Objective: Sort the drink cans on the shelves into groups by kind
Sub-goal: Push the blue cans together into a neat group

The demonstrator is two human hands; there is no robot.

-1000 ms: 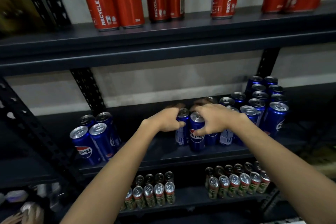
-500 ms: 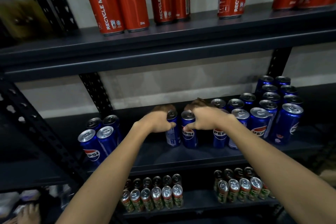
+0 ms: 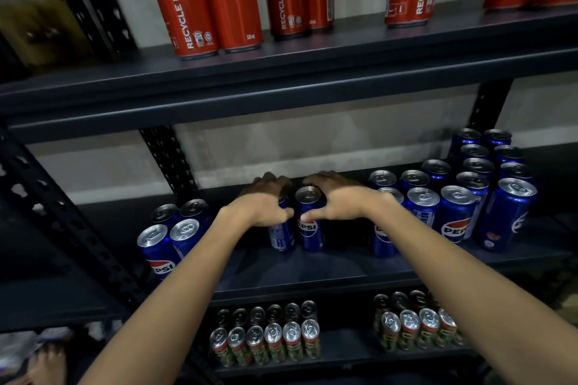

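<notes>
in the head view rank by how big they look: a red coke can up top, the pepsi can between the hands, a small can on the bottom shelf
1. Red Coke can, though nearest the camera.
2. Pepsi can.
3. Small can.

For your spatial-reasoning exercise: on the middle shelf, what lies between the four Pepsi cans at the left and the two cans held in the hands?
In the head view, only bare dark shelf separates the left Pepsi group from the held cans; the left forearm crosses in front.

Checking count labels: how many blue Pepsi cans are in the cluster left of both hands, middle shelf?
4: front left can, front right can, back left can, back right can. Others may hide behind them.
</notes>
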